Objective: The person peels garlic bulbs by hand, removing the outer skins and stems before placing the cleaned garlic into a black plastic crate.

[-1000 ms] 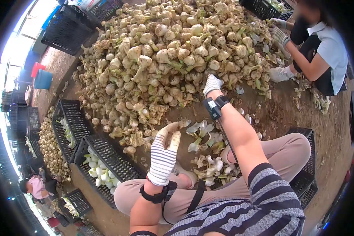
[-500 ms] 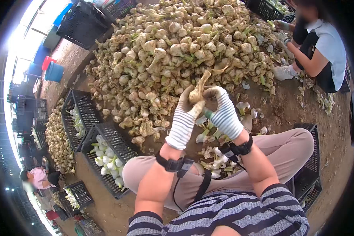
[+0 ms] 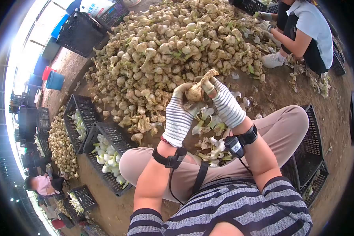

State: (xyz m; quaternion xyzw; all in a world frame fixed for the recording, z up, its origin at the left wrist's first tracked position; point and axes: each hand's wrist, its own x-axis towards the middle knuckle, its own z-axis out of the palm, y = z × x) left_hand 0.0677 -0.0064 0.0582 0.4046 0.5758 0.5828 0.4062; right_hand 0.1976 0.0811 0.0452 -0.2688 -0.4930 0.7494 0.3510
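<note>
A brown, dry-skinned garlic bulb [image 3: 194, 93] is held up between my two gloved hands. My left hand [image 3: 177, 120], in a striped glove, is closed round the bulb's left side and underside. My right hand [image 3: 227, 105], gloved the same way, pinches the bulb's dry stalk [image 3: 209, 74], which points up and to the right. Part of the bulb is hidden by fingers. Below the hands, peeled white skins and leaves [image 3: 212, 147] lie on the ground between my legs.
A large heap of unpeeled garlic [image 3: 153, 51] lies ahead. On the left, a black crate [image 3: 113, 135] holds peeled white bulbs, with another crate [image 3: 86, 110] behind it. A co-worker [image 3: 303, 35] crouches at far right. A black crate [image 3: 308, 149] stands beside my right leg.
My right hand has moved up from beside the bulb's lower side to its stalk. The stalk now leans further right. The view has shifted slightly.
</note>
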